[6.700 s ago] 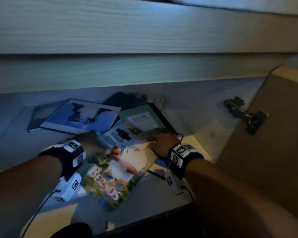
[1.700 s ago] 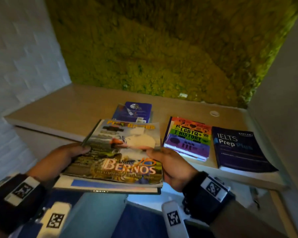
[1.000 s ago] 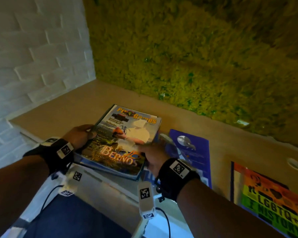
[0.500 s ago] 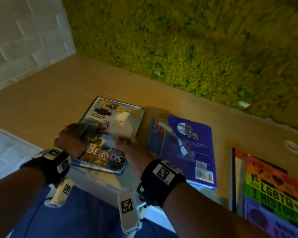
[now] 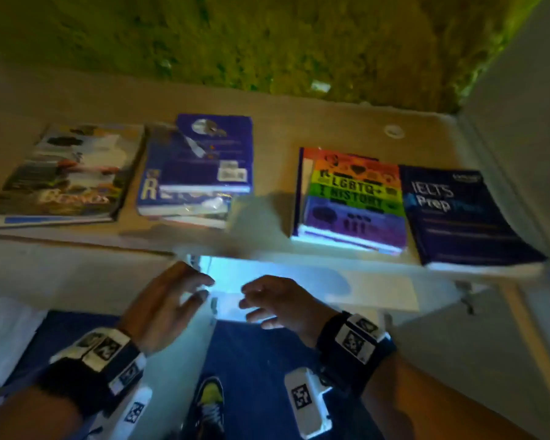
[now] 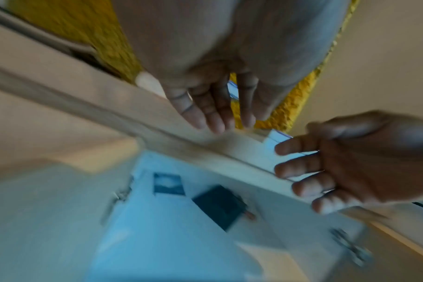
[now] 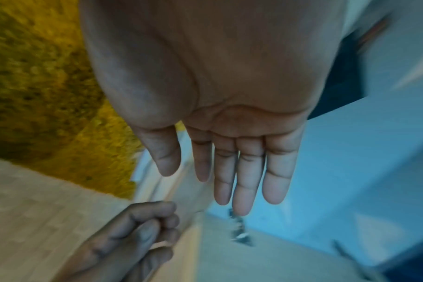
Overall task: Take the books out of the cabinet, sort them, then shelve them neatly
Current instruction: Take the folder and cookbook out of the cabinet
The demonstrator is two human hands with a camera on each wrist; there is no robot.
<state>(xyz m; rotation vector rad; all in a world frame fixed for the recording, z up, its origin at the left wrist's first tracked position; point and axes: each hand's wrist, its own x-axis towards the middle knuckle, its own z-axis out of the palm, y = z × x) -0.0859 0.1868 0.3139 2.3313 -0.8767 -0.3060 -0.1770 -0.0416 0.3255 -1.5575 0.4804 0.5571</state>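
Observation:
Four piles lie on the wooden counter [image 5: 267, 128]: a Bernos magazine stack [image 5: 64, 176] at the left, purple books [image 5: 200, 169], a rainbow LGBTQ+ History book [image 5: 353, 198] and a dark IELTS Prep book [image 5: 458, 214] at the right. My left hand [image 5: 185, 293] and right hand [image 5: 261, 306] hang side by side, empty, fingers loosely spread, just below the counter's front edge, in front of the blue-lit cabinet opening. Inside the cabinet the left wrist view shows a pale blue book [image 6: 168, 184] and a dark book [image 6: 217, 206] lying flat. The right wrist view has my right hand's fingers [image 7: 229, 171] straight.
A green moss wall [image 5: 267, 36] backs the counter and a white side wall [image 5: 521, 90] closes it on the right. The open cabinet door [image 5: 489, 360] with its hinge [image 5: 467, 300] stands at the right. My shoe [image 5: 208, 401] is on the blue floor below.
Both hands have let go of the Bernos magazine stack, which now lies at the counter's left. They have dropped from the counter top down to the cabinet opening.

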